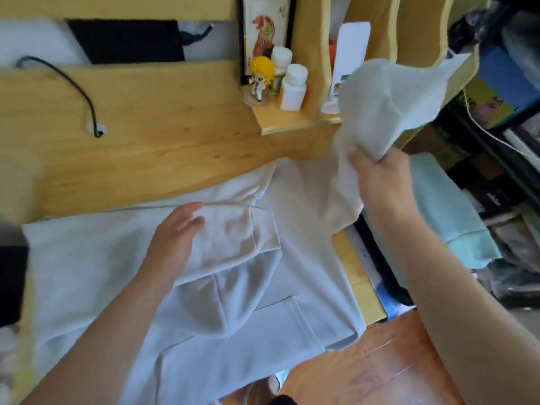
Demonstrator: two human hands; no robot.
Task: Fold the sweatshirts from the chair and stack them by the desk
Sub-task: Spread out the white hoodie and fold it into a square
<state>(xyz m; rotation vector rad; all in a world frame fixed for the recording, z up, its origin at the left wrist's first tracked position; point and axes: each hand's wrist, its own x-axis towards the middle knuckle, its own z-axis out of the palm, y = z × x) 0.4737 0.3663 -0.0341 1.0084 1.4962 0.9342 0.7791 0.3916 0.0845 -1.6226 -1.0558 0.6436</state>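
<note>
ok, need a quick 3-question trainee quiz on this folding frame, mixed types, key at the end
1. True or false: the right hand is lifting part of the white sweatshirt off the desk.
2. Multiple choice: the left hand is
A. gripping the black cable
B. resting with straight fingers on the folded-in sleeve
C. holding a white bottle
3. Fill in: to the right of the desk, past its edge, lies a light ____ garment.

Key
1. True: it grips a bunched, raised section of the fabric.
2. B: it lies on the sleeve, which is folded across the sweatshirt's body.
3. Blue.
</note>
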